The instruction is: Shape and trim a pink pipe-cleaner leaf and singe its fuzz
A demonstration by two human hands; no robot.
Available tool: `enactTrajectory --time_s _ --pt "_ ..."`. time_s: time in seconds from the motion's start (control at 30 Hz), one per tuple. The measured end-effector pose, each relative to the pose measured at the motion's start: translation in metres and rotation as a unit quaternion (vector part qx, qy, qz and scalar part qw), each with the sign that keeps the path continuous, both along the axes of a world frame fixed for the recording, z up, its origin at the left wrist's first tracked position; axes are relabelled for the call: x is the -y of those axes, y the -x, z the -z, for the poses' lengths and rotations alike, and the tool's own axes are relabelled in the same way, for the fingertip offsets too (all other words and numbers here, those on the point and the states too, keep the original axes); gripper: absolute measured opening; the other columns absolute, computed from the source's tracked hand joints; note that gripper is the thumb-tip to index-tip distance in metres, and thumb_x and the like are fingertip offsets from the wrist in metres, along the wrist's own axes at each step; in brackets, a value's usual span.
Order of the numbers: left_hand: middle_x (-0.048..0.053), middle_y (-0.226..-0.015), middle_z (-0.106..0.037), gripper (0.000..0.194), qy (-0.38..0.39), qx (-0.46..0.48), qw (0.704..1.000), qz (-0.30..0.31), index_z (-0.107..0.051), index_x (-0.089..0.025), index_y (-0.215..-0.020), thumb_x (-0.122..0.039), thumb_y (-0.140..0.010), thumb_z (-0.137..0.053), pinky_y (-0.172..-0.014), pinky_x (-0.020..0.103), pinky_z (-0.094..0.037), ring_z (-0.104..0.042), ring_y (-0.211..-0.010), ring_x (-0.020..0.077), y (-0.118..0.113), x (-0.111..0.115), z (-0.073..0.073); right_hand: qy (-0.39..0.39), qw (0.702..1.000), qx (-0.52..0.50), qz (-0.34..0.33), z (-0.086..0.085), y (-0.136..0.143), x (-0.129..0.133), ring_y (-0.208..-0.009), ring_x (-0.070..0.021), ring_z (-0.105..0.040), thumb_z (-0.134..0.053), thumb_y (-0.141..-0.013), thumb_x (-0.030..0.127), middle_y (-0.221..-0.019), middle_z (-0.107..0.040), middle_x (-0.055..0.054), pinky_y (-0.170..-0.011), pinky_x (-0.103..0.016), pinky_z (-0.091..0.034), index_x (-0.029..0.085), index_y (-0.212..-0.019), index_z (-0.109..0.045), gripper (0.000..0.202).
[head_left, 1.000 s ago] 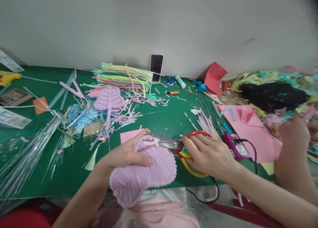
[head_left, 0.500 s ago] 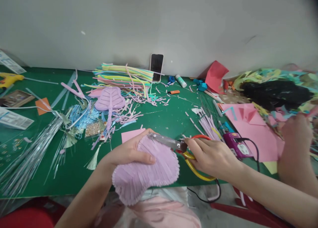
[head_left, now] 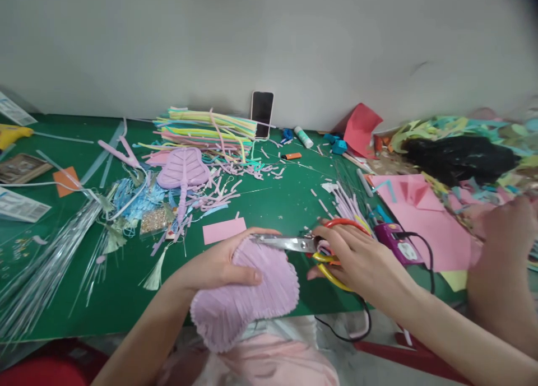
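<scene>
"While the left hand (head_left: 227, 263) keeps its fingers clamped on the lilac piece (head_left: 269, 285), thumb on top, what has changed?"

"The scissors (head_left: 294, 243). Half a second ago their blades slanted down to the right; now they lie nearly level across the piece's top edge."

"And the right hand (head_left: 361, 257)?"

"Still gripping the red and yellow handles, fingers wrapped around them. I can't tell whether the blades are fully closed."

"Where's the piece exactly?"

"Lower middle of the frame, overhanging the near edge of the green table (head_left: 281, 201). The loose strip lying on it in the earliest frame has gone from there."

"Any open room?"

"Above the blades, centre of frame, mostly bare green. Pink paper (head_left: 224, 231) sits just beyond the left hand, lilac strips (head_left: 347, 201) beyond the right, and the purple box (head_left: 397, 243) crowds that side. Another person's arm (head_left: 502, 257) is at the right edge, blurred."
</scene>
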State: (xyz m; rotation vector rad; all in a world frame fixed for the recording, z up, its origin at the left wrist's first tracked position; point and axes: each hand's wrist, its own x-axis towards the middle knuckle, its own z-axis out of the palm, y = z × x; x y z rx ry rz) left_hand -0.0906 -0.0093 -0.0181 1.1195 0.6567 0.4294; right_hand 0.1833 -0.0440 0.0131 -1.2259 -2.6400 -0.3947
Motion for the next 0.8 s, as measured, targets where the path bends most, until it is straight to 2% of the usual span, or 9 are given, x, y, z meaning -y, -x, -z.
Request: enactTrajectory --time_s 0.13,0.2,0.27,0.3,0.37,0.43,0.53,0.63,0.8 --pt "0.009 -0.127 -0.067 0.065 -0.004 -0.006 1.000 -0.023 -0.058 -0.022 -0.131 -0.031 -0.072 -0.082 -0.097 0.039 -0.045 -0.061 -0.115 0.0302 0.002 0.001 -0.001 0.000 0.999 -0.019 0.029 -0.001 -0.009 0.008 -0.106 -0.0400 -0.064 -0.052 -0.089 0.063 -0.107 -0.065 -0.025 -0.083 -0.050 -0.055 0.008 -0.116 -0.052 0.062" --pt "0.009 -0.127 -0.068 0.069 0.012 -0.010 0.998 -0.057 -0.057 -0.022 -0.134 -0.031 -0.071 -0.083 -0.095 0.037 -0.047 -0.062 -0.114 0.0300 0.003 0.001 -0.004 0.005 0.994 -0.082 0.071 0.001 -0.012 0.015 -0.101 -0.0393 -0.066 -0.055 -0.085 0.066 -0.108 -0.064 -0.025 -0.077 -0.049 -0.056 0.009 -0.121 -0.049 0.068" --pt "0.009 -0.129 -0.067 0.073 0.022 -0.010 0.991 -0.131 -0.054 -0.023 -0.137 -0.031 -0.071 -0.083 -0.092 0.035 -0.049 -0.062 -0.114 0.0297 -0.001 0.003 -0.007 0.040 0.964 -0.213 0.156 0.004 -0.009 0.023 -0.084 -0.0326 -0.070 -0.059 -0.084 0.064 -0.102 -0.067 -0.019 -0.064 -0.043 -0.058 0.015 -0.124 -0.048 0.064" --pt "0.008 -0.130 -0.067 0.074 0.024 -0.007 0.983 -0.181 -0.053 -0.024 -0.139 -0.030 -0.072 -0.082 -0.092 0.034 -0.049 -0.062 -0.115 0.0295 -0.004 0.004 -0.008 0.067 0.932 -0.297 0.196 0.007 -0.005 0.027 -0.073 -0.0284 -0.069 -0.061 -0.085 0.061 -0.095 -0.069 -0.015 -0.056 -0.039 -0.056 0.018 -0.122 -0.049 0.058" --pt "0.007 -0.131 -0.066 0.074 0.021 0.012 0.957 -0.289 -0.050 -0.026 -0.142 -0.029 -0.074 -0.079 -0.094 0.034 -0.048 -0.061 -0.117 0.0287 -0.014 0.006 -0.009 0.139 0.832 -0.489 0.221 0.013 0.008 0.031 -0.062 -0.0234 -0.068 -0.053 -0.094 0.051 -0.083 -0.070 -0.010 -0.046 -0.033 -0.053 0.023 -0.112 -0.053 0.033" --pt "0.004 -0.132 -0.065 0.073 0.003 0.048 0.928 -0.369 -0.047 -0.029 -0.144 -0.028 -0.078 -0.076 -0.101 0.033 -0.045 -0.058 -0.122 0.0265 -0.025 0.010 -0.008 0.240 0.742 -0.581 0.234 0.020 0.024 0.030 -0.059 -0.0233 -0.068 -0.060 -0.090 0.050 -0.079 -0.072 -0.010 -0.043 -0.033 -0.053 0.023 -0.100 -0.058 0.029" --pt "0.001 -0.141 -0.059 0.076 -0.002 0.085 0.920 -0.383 -0.042 -0.037 -0.146 -0.024 -0.078 -0.075 -0.107 0.032 -0.040 -0.050 -0.133 0.0247 -0.038 0.018 -0.006 0.314 0.662 -0.634 0.248 0.029 0.045 0.018 -0.062 -0.0234 -0.069 -0.075 -0.076 0.050 -0.082 -0.075 -0.011 -0.047 -0.034 -0.056 0.021 -0.097 -0.060 0.039" --pt "0.000 -0.144 -0.056 0.077 0.033 0.117 0.924 -0.364 -0.041 -0.038 -0.146 -0.021 -0.079 -0.074 -0.108 0.032 -0.040 -0.048 -0.135 0.0239 -0.044 0.024 -0.006 0.324 0.637 -0.659 0.234 0.037 0.053 0.003 -0.067 -0.0215 -0.069 -0.081 -0.068 0.049 -0.082 -0.074 -0.008 -0.055 -0.032 -0.057 0.020 -0.098 -0.060 0.046" --pt "0.001 -0.137 -0.062 0.081 0.114 0.181 0.917 -0.336 -0.040 -0.036 -0.147 -0.012 -0.077 -0.072 -0.107 0.034 -0.042 -0.055 -0.128 0.0223 -0.047 0.027 -0.007 0.282 0.664 -0.658 0.214 0.042 0.049 -0.012 -0.068 -0.0162 -0.065 -0.086 -0.062 0.040 -0.084 -0.070 -0.002 -0.061 -0.028 -0.055 0.023 -0.102 -0.060 0.051"
